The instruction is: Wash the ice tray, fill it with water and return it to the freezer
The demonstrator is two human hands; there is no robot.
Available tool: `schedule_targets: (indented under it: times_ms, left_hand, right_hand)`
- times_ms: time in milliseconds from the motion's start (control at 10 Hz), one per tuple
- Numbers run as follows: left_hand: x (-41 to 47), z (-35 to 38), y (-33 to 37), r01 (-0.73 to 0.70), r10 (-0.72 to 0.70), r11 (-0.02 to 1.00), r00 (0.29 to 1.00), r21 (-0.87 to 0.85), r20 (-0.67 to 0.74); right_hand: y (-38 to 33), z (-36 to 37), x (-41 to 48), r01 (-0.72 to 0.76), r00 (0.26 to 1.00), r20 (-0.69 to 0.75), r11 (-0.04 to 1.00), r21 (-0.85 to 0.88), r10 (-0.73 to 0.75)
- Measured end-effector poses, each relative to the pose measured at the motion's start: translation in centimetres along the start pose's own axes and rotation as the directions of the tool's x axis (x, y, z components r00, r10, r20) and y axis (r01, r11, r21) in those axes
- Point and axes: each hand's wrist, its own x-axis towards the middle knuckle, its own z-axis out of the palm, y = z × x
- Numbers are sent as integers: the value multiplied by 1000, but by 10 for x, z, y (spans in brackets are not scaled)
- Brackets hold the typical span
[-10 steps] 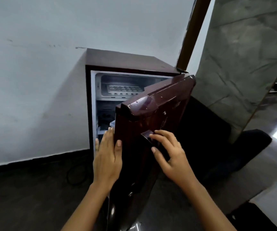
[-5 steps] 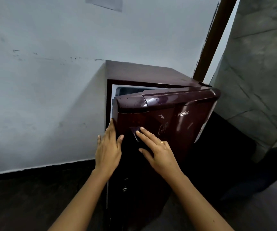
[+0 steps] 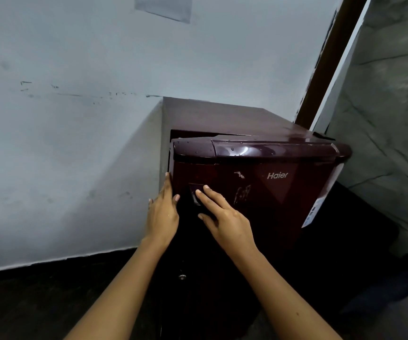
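Note:
A small dark maroon fridge (image 3: 222, 119) stands against the pale wall. Its door (image 3: 271, 192) is swung almost shut, with only a narrow dark gap left along the top left edge. My left hand (image 3: 163, 214) lies flat against the door's left edge, fingers pointing up. My right hand (image 3: 225, 217) presses flat on the door front, fingertips on the recessed handle (image 3: 195, 195). Neither hand holds anything. The ice tray and the freezer compartment are hidden behind the door.
A pale wall (image 3: 75, 143) runs behind and to the left of the fridge. A brown door frame (image 3: 325, 62) and a grey stone wall (image 3: 389, 119) stand at the right. The floor (image 3: 38, 303) is dark.
The fridge door has swung from wide open to nearly shut, hiding the freezer compartment and ice tray. Both hands followed the door, staying flat on it.

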Motion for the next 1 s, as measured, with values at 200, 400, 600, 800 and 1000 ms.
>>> schedule_targets:
  times_ms: [200,400,600,800,1000]
  left_hand:
    - [20,5,-9,-18,18,1000,999,-9,-30]
    - [35,13,-18,-15,12,999,998,-45,-60]
    - [39,19,-28,18,-12,996,997,83,-78]
    - [35,10,-21,100,-112,972,993,213,45]
    - [-28,11,-6,16,-3,968,999,249,-53]
  right_hand:
    - [3,13,21,5,1000,-6,1000,-21,-5]
    - [5,27,36,2,999,-46,1000,-20,-2]
    - [8,26,40,12,998,-60,997,-81,-17]
    - [-3,16,41,-149,982,116,989,-8,149]
    - [9,14,-14,-187,967,161,980,-65,195]
